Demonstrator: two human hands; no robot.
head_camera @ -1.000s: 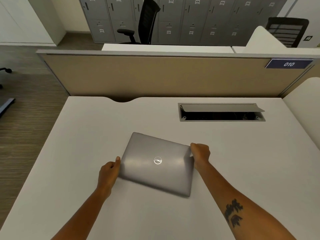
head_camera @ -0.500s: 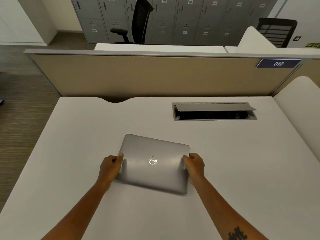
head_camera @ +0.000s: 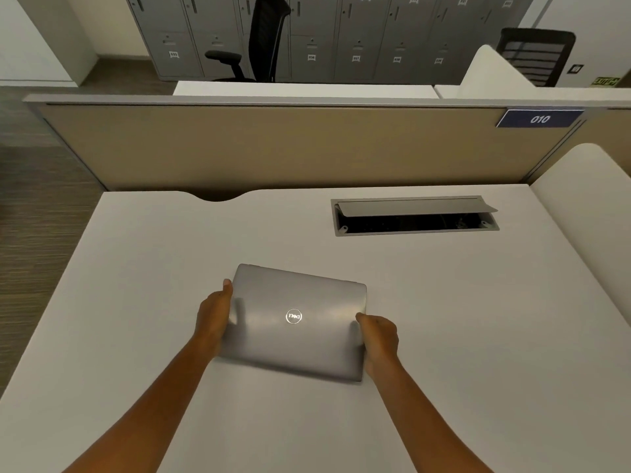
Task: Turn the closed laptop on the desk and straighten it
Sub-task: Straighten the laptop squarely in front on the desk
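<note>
A closed silver laptop with a round logo on its lid lies flat on the white desk, slightly skewed with its right side nearer to me. My left hand grips its left edge, thumb up near the far left corner. On the opposite side, my right hand holds the right edge, with the thumb resting on the lid.
An open cable tray with a raised flap is set into the desk at the back right. A beige partition closes the far edge; a white side panel stands on the right. Floor drops off to the left.
The laptop has rotated clockwise toward square with the desk. My right hand slid from the far right corner down the right edge; my left hand moved up the left edge.
</note>
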